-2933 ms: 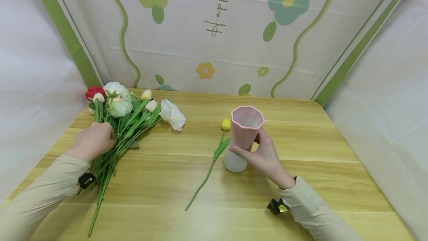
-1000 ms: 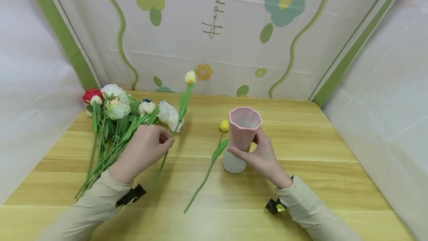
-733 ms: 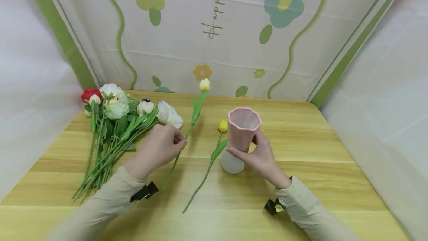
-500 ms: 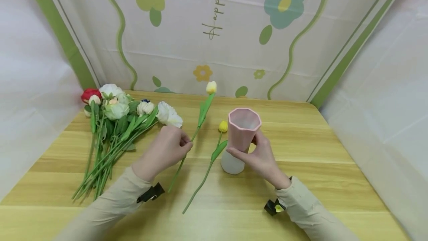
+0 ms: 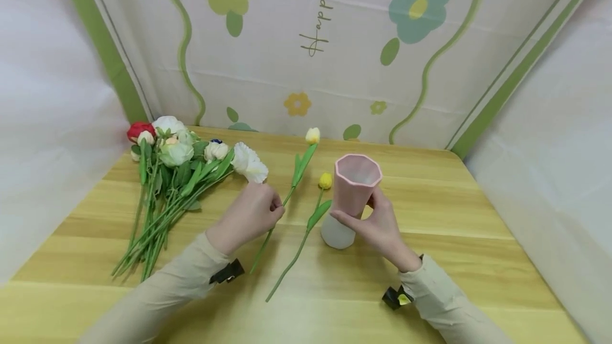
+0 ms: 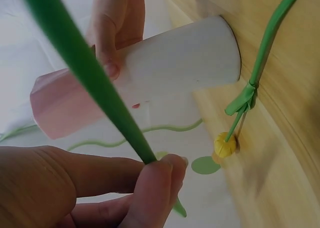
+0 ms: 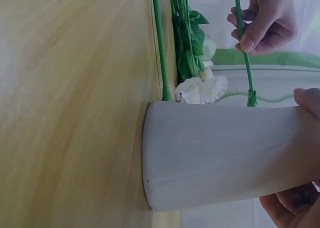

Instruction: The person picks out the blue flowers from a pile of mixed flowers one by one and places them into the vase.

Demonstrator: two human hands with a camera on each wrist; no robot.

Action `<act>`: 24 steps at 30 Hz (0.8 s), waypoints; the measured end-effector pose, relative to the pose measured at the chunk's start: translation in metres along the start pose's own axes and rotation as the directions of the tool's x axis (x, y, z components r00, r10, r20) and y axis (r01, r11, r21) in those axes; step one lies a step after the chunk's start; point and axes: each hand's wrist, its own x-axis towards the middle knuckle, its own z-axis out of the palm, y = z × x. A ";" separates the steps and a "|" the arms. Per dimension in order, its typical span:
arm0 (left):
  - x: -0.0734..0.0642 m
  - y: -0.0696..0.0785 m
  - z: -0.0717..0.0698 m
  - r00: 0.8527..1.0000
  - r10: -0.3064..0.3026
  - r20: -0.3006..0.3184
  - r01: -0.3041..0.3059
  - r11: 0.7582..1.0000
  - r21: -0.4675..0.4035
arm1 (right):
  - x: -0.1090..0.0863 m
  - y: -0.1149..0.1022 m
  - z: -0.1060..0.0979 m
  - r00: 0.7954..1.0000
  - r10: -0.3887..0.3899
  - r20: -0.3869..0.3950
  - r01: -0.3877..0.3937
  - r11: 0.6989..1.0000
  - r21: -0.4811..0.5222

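Nearest are two beige sleeves [image 5: 177, 275], each with a small black fitting [image 5: 227, 271] at the cuff. The left hand [image 5: 252, 212] is closed in a pinch, thumb and fingertips on the thin green stem of a cream-and-yellow tulip [image 5: 301, 166], which it holds raised above the table and slanting, bloom end away from the person. The right hand [image 5: 380, 227] curves round the middle of a pink-and-white vase [image 5: 351, 198], thumb on one side and fingers on the other (in the head view the fingers are partly hidden behind it). The vase stands upright on the yellowish wood-grain table [image 5: 440, 216], its pink, angular rim uppermost and its pale inner wall showing. Between the vase and the raised stem, a single yellow tulip with a green leaf [image 5: 316, 215] lies on the wood. Farther left lies a loose bundle of red, white and cream flowers [image 5: 179, 182], stems toward the person. Behind the table's far edge hangs a white cloth printed with flowers [image 5: 287, 41] and the word "Happy".
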 end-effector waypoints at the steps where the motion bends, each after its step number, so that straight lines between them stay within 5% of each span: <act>1: 0.001 0.000 0.000 1.000 -0.002 0.000 0.002 1.000 0.000 | 0.000 0.000 0.000 1.000 0.001 -0.003 -0.001 1.000 0.000; 15: 0.006 -0.008 0.013 0.998 -0.032 0.062 0.032 0.999 -0.008 | 0.000 0.003 0.001 1.000 0.008 -0.014 -0.008 1.000 0.024; 24: 0.006 -0.013 0.021 0.998 -0.020 0.052 0.022 1.000 -0.020 | 0.001 0.005 0.003 1.000 0.004 -0.008 -0.004 1.000 0.019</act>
